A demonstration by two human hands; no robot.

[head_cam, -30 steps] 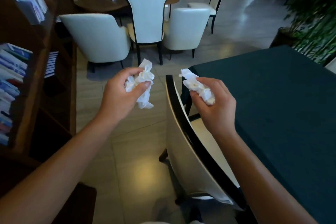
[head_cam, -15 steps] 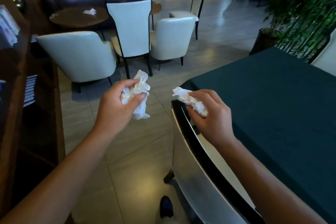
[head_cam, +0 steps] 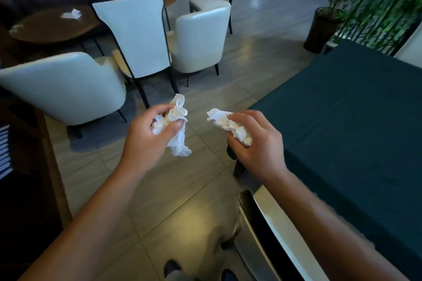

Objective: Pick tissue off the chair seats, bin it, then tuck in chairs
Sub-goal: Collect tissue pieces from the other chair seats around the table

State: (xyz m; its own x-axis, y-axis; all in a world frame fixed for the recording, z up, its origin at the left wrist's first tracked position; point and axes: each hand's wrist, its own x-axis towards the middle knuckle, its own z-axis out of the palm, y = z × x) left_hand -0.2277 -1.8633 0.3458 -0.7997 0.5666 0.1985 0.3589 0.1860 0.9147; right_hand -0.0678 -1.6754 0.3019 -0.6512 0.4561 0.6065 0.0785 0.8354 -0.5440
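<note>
While no brand, label or writing can be read anywhere, we see the tissue plainly: two crumpled white wads, one in each hand, held over the tiled floor (head_cam: 182,201). Our left hand (head_cam: 148,143) curls its fingers and thumb round the left tissue wad (head_cam: 175,121), which is twisted at the top and trails a loose tail below the thumb. Our right hand (head_cam: 255,143) grips the right tissue wad (head_cam: 230,124), a tighter, knobbly ball with one flat corner sticking out toward the left hand. The two wads are near each other but apart.

Just below the right forearm stands the near chair (head_cam: 262,235), white with a black frame, beside the dark green table (head_cam: 354,121). Farther off, a tall-backed white chair (head_cam: 137,34) and two rounded white armchairs ring a round wooden table (head_cam: 45,27), on which lies another white tissue (head_cam: 72,14). A potted plant (head_cam: 324,25) stands at upper right.
</note>
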